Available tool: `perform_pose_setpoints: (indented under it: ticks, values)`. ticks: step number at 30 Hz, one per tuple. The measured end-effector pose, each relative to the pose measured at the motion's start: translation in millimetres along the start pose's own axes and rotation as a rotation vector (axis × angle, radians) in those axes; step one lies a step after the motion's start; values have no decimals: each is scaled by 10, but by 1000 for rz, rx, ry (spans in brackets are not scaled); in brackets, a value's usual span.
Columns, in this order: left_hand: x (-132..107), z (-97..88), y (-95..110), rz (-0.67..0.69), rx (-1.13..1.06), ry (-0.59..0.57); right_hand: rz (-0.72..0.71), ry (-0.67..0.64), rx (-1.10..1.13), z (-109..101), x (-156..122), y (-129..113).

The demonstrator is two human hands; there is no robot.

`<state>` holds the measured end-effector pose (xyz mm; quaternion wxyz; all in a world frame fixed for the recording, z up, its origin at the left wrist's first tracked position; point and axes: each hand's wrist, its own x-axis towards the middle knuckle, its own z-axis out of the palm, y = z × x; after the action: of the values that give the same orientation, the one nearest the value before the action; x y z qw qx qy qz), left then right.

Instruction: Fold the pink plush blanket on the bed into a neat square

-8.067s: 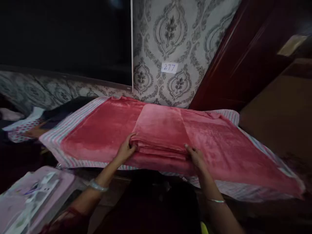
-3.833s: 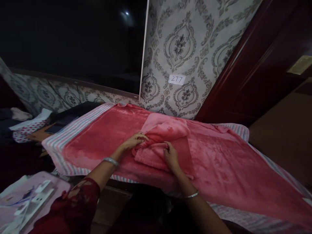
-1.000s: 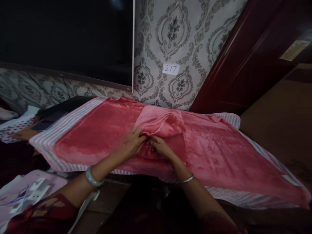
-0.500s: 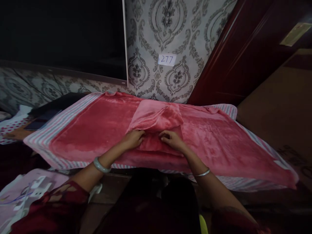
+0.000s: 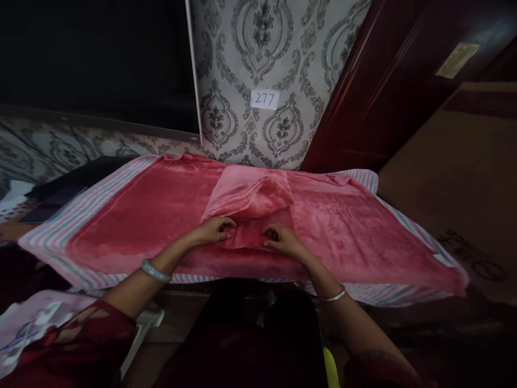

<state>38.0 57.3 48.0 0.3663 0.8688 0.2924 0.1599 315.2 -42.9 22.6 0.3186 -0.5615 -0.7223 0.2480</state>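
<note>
Centrally, bundle: a folded bundle of soft pink plush [image 5: 246,186], on a broad coral-red plush blanket [image 5: 137,221]; whether the two are one piece cannot be told.
Lie of the cloth: the bundle runs back from the hands toward the wall, while the blanket's long axis runs left to right.
Rumpled fold: a loose, raised fold [image 5: 269,196] sits just beyond the fingertips; its front lip crosses the bundle, nearer the left hand than the right.
Left hand: at the bundle's front left [image 5: 212,230], thumb and forefinger half curled with a gap between.
Right hand: over the front right [image 5: 285,238], fingers bent inward, thumb apart; any hold by the hidden fingers cannot be seen.
Blanket edge: pink, grey and white striped border [image 5: 52,231].
Surroundings: grey patterned wallpaper [image 5: 283,129] behind, brown cardboard box [image 5: 436,178] at right.
</note>
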Motion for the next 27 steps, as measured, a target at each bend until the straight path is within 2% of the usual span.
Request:
perform_pose_setpoints:
  ticks: [5,8,14,19,23,27]
  values:
    - [-62,-99,24,-98,-182,-11,-11,12,52,31,-17,50]
    - [-83,-125,14,-92,-203,42,3,26,77,51,-8,56]
    - [-38,-42,-107,27,-48,187,78,46,95,87,28,47]
    - [14,-6,-178,134,100,266,21,131,65,102,19,79]
    - [56,65,-182,149,209,380,-81,247,-116,128,-19,59]
    - [40,145,-176,190,330,407,-228,353,-419,177,-73,34]
